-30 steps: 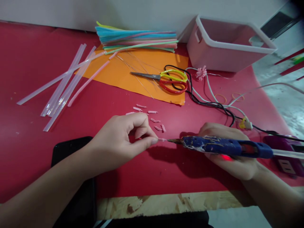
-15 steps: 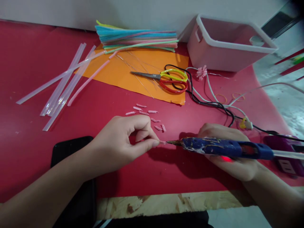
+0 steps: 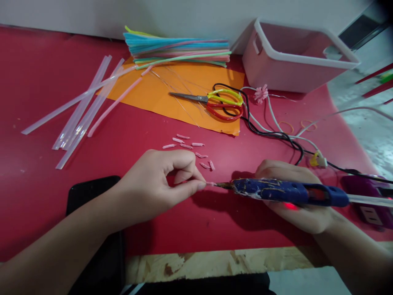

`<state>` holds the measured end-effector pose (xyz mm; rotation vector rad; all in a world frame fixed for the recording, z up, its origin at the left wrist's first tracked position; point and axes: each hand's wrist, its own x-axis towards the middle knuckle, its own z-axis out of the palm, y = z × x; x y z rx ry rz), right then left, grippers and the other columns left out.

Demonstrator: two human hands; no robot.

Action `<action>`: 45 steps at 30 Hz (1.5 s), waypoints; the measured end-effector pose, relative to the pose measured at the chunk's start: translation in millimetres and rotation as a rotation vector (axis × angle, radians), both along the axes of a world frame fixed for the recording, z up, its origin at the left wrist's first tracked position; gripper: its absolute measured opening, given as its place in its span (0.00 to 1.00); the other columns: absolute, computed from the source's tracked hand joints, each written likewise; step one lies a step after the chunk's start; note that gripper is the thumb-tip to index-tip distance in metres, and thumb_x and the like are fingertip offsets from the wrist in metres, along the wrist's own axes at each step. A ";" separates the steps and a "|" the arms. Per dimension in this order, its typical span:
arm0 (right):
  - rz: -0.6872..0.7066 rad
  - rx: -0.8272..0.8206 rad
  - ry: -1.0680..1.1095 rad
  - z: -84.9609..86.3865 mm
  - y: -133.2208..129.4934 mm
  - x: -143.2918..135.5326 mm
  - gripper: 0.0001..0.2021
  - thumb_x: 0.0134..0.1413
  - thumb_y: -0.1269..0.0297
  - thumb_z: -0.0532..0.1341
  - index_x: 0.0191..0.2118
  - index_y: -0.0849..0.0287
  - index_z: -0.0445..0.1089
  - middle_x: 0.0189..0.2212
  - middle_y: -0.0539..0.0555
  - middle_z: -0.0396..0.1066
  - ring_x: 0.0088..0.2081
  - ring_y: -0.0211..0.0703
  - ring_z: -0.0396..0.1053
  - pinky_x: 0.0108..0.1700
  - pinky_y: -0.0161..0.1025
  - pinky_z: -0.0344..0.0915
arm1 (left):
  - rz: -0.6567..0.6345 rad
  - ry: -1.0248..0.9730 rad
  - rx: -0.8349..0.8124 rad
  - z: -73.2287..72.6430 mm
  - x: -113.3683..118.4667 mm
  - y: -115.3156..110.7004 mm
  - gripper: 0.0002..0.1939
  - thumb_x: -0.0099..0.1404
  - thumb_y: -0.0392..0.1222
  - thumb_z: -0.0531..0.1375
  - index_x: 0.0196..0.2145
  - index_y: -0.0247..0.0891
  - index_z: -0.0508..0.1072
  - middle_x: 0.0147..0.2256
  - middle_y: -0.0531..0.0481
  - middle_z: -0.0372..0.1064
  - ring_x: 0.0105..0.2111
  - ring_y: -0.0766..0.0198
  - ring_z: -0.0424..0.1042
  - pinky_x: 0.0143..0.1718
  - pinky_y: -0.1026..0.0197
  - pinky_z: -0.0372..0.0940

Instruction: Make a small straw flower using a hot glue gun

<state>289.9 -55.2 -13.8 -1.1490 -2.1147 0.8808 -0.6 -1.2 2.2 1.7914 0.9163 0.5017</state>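
Observation:
Between thumb and fingertip, my left hand (image 3: 167, 184) pinches a short pink pipe cleaner piece (image 3: 210, 183). My right hand (image 3: 291, 217) is wrapped round a blue hot glue gun (image 3: 276, 190), its red light glowing and a clear glue stick (image 3: 370, 200) sticking out of its back end. The nozzle (image 3: 223, 185) points left and meets the free end of the pinched piece; whether they touch exactly is hard to make out. Several more cut pink pieces (image 3: 186, 146) lie on the red table just beyond my left hand.
Scissors (image 3: 215, 101) rest on orange paper (image 3: 147, 98) with thin wires. Behind is a pipe cleaner bundle (image 3: 181, 49); clear glue sticks (image 3: 82, 108) lie left. A pink bin (image 3: 285, 71), cables (image 3: 267, 133) and purple power strip (image 3: 368, 200) are right. A black phone (image 3: 92, 196) lies under my left forearm.
The glue gun has shifted slightly left, bringing its nozzle closer against the pink piece. My left hand has stayed in nearly the same place.

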 end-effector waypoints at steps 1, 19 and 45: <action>-0.002 0.004 -0.002 -0.2 0.0 0.1 0.03 0.54 0.70 0.59 0.33 0.57 0.69 0.26 0.52 0.70 0.26 0.39 0.68 0.27 0.37 0.63 | -0.002 0.003 -0.001 0.1 0.3 0.1 0.23 0.63 0.37 0.63 0.22 0.42 0.49 0.26 0.57 0.75 0.30 0.66 0.79 0.28 0.64 0.65; 0.025 -0.004 -0.005 1.3 1.8 -1.8 0.02 0.54 0.70 0.59 0.33 0.56 0.68 0.26 0.53 0.70 0.26 0.41 0.69 0.27 0.39 0.64 | -0.019 0.001 -0.020 -1.8 1.1 0.9 0.23 0.63 0.38 0.63 0.22 0.42 0.49 0.26 0.57 0.75 0.30 0.65 0.79 0.28 0.64 0.65; 0.035 -0.010 -0.007 0.9 2.2 -1.2 0.02 0.54 0.69 0.60 0.32 0.56 0.69 0.25 0.54 0.70 0.25 0.42 0.68 0.26 0.39 0.63 | -0.025 -0.001 -0.027 -1.2 1.0 1.3 0.24 0.63 0.37 0.63 0.22 0.41 0.50 0.26 0.57 0.76 0.31 0.67 0.80 0.29 0.67 0.64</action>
